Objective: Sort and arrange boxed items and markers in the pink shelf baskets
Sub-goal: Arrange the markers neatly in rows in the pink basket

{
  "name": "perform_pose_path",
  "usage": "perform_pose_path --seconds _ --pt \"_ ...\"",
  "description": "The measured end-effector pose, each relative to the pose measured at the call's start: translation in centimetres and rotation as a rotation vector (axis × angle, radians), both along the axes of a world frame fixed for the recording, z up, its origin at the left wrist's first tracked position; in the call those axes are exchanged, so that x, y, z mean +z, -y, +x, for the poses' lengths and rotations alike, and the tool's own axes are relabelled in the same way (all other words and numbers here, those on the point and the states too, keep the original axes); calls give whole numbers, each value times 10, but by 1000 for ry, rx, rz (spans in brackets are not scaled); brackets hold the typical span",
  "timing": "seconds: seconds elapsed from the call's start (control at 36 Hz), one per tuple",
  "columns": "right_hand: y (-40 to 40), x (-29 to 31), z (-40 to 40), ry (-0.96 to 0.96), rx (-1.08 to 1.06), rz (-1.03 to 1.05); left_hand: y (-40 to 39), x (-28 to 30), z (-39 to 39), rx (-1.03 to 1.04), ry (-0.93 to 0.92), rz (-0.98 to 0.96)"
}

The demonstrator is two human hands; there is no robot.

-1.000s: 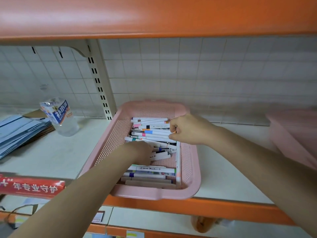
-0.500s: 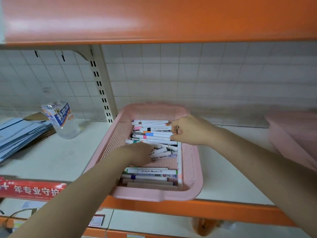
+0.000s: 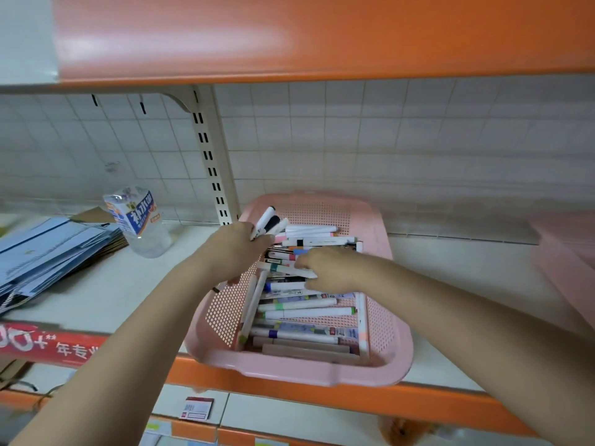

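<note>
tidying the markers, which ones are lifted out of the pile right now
The black-capped markers gripped in the left hand, angled up over the pink basket at its far left corner. The rest lie flat; the right hand rests on those.

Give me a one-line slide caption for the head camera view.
Left hand grips a bunch of markers above the pink basket while the right hand reaches among those inside.

Both bare forearms reach forward, converging. The left hand [image 3: 236, 249] is curled in a grip; the right hand [image 3: 331, 268] lies palm-down, fingers [image 3: 304, 257] bent.
</note>
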State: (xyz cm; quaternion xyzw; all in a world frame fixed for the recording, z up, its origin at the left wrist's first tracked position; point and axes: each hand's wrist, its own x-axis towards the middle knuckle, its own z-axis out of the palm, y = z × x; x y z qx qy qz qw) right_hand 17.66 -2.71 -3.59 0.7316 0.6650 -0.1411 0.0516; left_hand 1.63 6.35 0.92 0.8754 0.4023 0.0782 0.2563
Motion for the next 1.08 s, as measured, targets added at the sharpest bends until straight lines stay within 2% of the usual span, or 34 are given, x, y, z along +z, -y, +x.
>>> perform_pose_path --seconds 0.17,0.5,0.61,0.83,1.08 --pt "-19 -11 -6 6 -31 -2 4 2 -12 18 36 -22" --pt "-27 -13 -18 30 -105 -164 6 5 -20 23 47 -12" --pt "-22 0 -11 -32 -142 -75 4 4 -17 47 34 22" --pt "13 41 3 102 -122 133 7 4 0 46 1 47" --pt "105 73 35 142 -304 267 58 27 57 -58 37 139"
